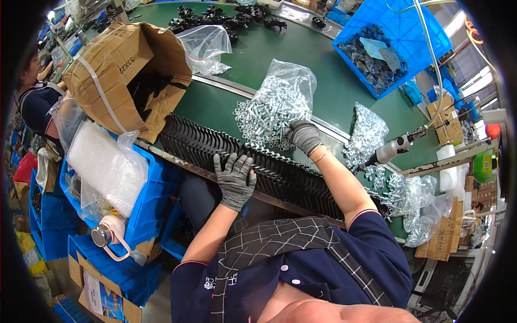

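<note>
My left hand (235, 182), in a grey striped glove, lies with its fingers stretched over the near side of a long row of black curved parts (199, 141). The row stands packed along the table's front edge. My right hand (305, 135), gloved alike, reaches past the row to a heap of small shiny metal sleeves (264, 116). Its fingers are curled at the heap's right edge, and whatever is between them is hidden. The heap spills from a clear plastic bag (293, 81) on the green table (242, 56).
A cardboard box (110, 70) lies tipped at the left. A power driver (390, 149) and more bags of metal pieces (369, 126) are at the right. A blue crate (425, 37) stands behind. Black parts (231, 20) lie far back. Another person (40, 110) is at far left.
</note>
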`<state>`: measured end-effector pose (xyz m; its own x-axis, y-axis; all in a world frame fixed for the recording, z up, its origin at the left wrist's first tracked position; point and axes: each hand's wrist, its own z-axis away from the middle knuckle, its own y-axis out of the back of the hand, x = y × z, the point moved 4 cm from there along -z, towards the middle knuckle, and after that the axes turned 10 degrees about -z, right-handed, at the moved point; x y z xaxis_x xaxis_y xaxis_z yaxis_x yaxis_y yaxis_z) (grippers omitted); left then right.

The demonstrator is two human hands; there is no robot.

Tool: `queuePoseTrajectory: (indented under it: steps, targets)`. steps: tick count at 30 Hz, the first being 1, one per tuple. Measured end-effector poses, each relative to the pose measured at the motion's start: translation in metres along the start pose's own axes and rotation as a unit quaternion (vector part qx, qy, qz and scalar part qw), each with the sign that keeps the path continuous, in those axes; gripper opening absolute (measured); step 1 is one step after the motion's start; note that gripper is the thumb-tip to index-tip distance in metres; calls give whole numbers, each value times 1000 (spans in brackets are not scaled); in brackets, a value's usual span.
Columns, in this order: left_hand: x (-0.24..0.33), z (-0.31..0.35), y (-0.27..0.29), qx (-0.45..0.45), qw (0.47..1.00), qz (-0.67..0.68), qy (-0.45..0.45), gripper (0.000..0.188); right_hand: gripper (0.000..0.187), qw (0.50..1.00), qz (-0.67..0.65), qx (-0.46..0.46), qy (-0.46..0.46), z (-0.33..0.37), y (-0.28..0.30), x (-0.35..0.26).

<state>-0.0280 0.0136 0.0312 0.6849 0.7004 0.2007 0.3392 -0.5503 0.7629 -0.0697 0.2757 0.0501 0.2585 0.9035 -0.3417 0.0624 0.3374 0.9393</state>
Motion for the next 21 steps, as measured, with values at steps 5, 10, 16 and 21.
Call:
queuePoseTrajectory:
  steps: [5, 10, 16, 21]
  targets:
    - [1, 1, -2, 7, 1000, 2, 2, 30, 43, 987, 44, -149, -46, -5, -6, -4]
    - [-1, 1, -2, -2, 1000, 3, 1, 29, 26, 990, 3, 14, 142, 21, 14, -59]
    - [-9, -6, 6, -25, 999, 29, -2, 25, 23, 908, -18, 34, 418, 69, 17, -121]
    - [-26, -9, 6, -36, 997, 63, 14, 20, 27, 878, 29, 80, 472, 78, -8, -127]
